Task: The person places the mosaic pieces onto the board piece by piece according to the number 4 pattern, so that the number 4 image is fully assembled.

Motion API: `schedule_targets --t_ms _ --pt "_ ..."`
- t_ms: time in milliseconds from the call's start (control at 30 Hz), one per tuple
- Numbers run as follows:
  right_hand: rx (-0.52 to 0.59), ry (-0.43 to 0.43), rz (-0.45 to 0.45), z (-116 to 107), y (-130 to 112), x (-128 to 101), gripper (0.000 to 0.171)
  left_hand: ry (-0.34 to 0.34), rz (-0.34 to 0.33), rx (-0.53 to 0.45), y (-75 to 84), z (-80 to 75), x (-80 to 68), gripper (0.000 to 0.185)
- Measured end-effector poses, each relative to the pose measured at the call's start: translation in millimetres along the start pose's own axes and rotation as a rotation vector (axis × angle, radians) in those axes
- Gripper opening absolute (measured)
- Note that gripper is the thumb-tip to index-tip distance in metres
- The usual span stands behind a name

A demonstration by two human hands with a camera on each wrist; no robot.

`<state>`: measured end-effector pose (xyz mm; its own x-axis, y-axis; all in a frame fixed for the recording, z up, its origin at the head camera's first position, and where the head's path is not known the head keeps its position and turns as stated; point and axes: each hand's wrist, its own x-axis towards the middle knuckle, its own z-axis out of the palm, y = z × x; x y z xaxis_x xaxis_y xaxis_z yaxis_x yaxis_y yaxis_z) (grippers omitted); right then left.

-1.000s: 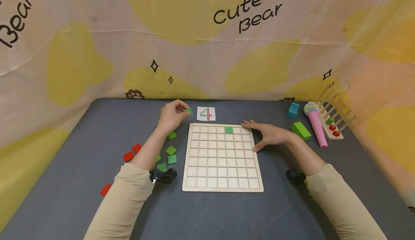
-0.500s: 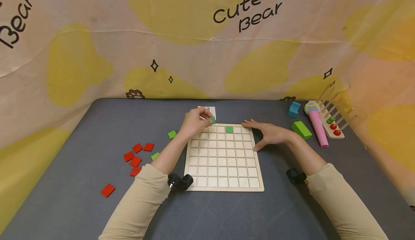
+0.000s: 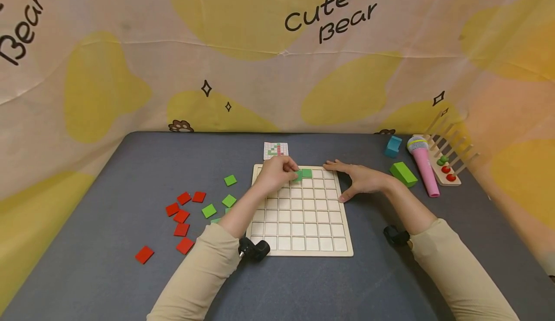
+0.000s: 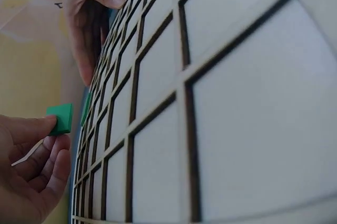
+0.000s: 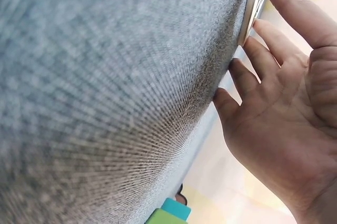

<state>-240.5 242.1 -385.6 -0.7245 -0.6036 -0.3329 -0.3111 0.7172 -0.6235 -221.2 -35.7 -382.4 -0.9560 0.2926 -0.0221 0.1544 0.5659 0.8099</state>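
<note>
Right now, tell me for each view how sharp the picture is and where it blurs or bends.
Head view: evenly lit and sharp, soft shadows, table edge bowed by the wide lens. Left wrist view: grid board looms close, its lines curved, the near squares soft; the green tile held by the left hand is fairly clear. Right wrist view: the grey table cloth is smeared at close range; the right hand is sharper.

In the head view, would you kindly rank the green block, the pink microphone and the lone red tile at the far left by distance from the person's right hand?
From the right hand:
1. Green block, just to its right on the table.
2. Pink microphone, farther right, beyond the block.
3. Lone red tile, far across on the left, past the wooden grid board.
</note>
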Motion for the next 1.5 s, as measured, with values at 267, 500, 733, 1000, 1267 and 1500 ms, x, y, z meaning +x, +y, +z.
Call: schedule_targets --t_ms 267,500,733,1000,1267,1500 --pt "-0.007 -0.003 0.011 -0.2 -0.6 0.2 0.103 -0.005 -0.002 0.071 -2.8 5.4 -1.9 0.007" --pt "-0.005 -0.001 0.007 0.3 -1.1 0.7 0.103 0.003 0.03 0.115 -6.4 8.0 -0.2 0.006" --pt "0.006 0.002 -0.002 1.3 -0.5 0.6 0.103 0.025 0.042 0.123 -9.2 8.9 -0.2 0.006" --pt "0.011 0.001 -0.002 0.8 -1.8 -0.8 0.103 0.024 0.018 0.13 -10.0 8.9 0.2 0.005" --pt "0.011 0.004 0.0 0.5 -2.0 -1.3 0.104 0.02 0.016 0.155 -8.9 8.3 0.1 0.009" --pt "0.017 0.004 -0.006 1.2 -0.5 -1.1 0.103 0.036 0.043 0.196 -8.6 8.5 1.1 0.007"
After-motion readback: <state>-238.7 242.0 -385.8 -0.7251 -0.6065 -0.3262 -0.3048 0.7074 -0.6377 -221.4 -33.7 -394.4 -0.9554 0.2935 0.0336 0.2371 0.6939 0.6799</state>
